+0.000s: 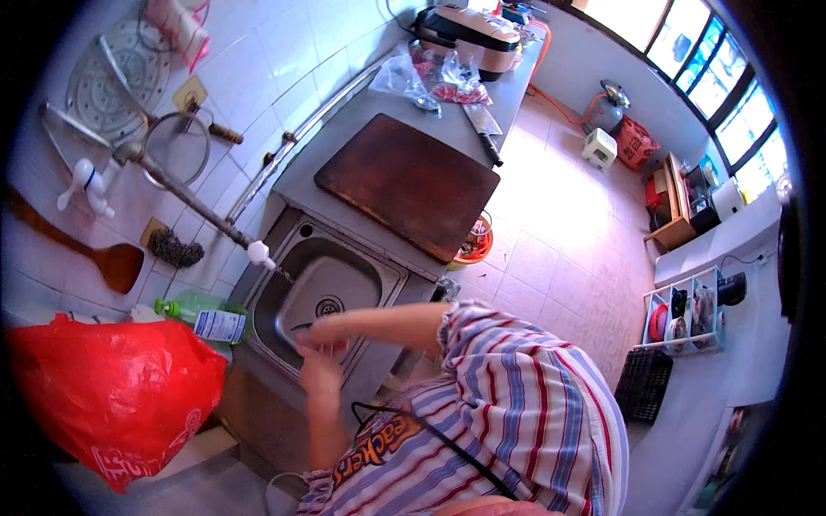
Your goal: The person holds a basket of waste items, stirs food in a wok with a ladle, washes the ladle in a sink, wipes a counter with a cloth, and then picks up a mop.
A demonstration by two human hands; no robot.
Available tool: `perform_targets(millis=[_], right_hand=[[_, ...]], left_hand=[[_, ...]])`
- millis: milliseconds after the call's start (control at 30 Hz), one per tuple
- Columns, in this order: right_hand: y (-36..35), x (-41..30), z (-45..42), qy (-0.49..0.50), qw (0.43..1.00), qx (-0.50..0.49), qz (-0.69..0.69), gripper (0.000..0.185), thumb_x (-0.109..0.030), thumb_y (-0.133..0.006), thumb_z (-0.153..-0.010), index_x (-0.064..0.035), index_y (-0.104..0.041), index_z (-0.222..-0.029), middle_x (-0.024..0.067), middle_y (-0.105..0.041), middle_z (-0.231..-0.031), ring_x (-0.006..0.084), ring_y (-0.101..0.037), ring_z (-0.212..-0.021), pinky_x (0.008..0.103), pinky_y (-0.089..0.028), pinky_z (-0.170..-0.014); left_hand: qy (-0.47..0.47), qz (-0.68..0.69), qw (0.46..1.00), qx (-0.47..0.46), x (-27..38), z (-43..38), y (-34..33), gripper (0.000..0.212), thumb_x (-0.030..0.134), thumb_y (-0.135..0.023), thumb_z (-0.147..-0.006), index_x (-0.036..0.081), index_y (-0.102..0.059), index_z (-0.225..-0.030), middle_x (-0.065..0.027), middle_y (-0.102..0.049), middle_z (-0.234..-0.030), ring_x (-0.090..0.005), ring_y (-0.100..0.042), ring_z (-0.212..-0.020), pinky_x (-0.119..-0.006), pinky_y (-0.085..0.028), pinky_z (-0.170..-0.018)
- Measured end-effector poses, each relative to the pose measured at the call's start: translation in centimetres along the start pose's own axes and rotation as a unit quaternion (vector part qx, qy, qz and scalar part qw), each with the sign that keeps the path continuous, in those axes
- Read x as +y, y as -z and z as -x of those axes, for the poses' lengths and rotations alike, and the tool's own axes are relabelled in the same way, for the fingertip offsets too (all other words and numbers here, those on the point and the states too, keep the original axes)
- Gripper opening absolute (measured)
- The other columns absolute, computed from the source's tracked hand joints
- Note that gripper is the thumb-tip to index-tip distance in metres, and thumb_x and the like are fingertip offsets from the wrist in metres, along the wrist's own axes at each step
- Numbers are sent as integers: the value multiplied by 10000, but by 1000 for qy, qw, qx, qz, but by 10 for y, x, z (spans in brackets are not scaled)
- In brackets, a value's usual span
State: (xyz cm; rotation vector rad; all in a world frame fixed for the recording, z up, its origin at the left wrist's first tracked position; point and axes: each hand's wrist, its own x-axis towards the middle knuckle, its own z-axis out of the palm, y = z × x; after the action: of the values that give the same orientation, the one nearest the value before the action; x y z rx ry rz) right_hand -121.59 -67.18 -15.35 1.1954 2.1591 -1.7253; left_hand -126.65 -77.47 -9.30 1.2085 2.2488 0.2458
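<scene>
My two hands meet over the stainless steel sink (pixel 345 277), blurred by motion. My right hand (pixel 328 330) reaches in from the upper side and touches my left hand (pixel 319 366), which comes up from below. No object shows between them, though the overlap and blur hide the fingers. Near the drain (pixel 330 306) a small dark streak is visible beside my right hand. A tap with a white nozzle (pixel 259 254) juts over the basin, and a thin trickle seems to leave it. A green pump bottle (pixel 222 324) is at the sink's left edge.
A dark cutting board (pixel 410 184) lies on the counter, with a cleaver (pixel 483 132), plastic bags (pixel 406 77) and a cooker (pixel 470 35) beyond. At lower left bulges a red plastic bag (pixel 116 387). A wooden spatula (pixel 116 264) hangs on the wall. An orange basket (pixel 477 248) sits beside the counter.
</scene>
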Motion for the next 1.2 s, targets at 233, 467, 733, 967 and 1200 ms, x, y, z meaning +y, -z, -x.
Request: perform_targets(millis=[233, 467, 733, 967, 1200], right_hand=[[22, 41, 52, 70, 993, -22, -97, 248, -192, -546, -743, -4, -596, -898, 114, -612, -772, 192, -571, -705, 353, -449, -625], [129, 89, 153, 157, 961, 195, 113, 209, -202, -462, -831, -38, -493, -957, 200, -596, -855, 378, -577, -788, 448, -448, -656], [227, 160, 144, 86, 882, 459, 61, 144, -126, -439, -837, 15, -424, -862, 257, -562, -807, 422, -551, -798, 479, -433, -672], [238, 169, 92, 78, 837, 537, 61, 156, -135, -500, -813, -10, -450, -892, 216, -551, -910, 374, -531, -874, 450, -431, -746], [236, 127, 132, 125, 652, 725, 182, 196, -123, -577, -730, -37, -508, -892, 144, -537, -835, 308, -528, -832, 421, -422, -731]], left_hand=[[-103, 146, 982, -54, 42, 39, -10, 590, 179, -630, -774, -26, -268, -1192, -232, -557, -917, -291, -583, -818, -386, -462, -660], [-205, 265, 939, 80, 55, 51, 0, 566, 143, -651, -771, -10, -347, -1223, -81, -543, -831, -116, -524, -638, -239, -452, -538], [-73, 344, 928, 127, 48, 78, -20, 301, 76, -591, -811, -14, -482, -1076, -46, -545, -770, -94, -522, -611, -210, -446, -513], [-115, 268, 949, 117, 84, 78, -36, 308, 83, -614, -789, -28, -502, -1054, -60, -564, -770, -91, -523, -626, -212, -447, -556], [-170, 249, 952, 53, 119, 67, -43, 316, 109, -613, -781, -25, -512, -1048, -87, -568, -783, -140, -542, -659, -264, -458, -609]])
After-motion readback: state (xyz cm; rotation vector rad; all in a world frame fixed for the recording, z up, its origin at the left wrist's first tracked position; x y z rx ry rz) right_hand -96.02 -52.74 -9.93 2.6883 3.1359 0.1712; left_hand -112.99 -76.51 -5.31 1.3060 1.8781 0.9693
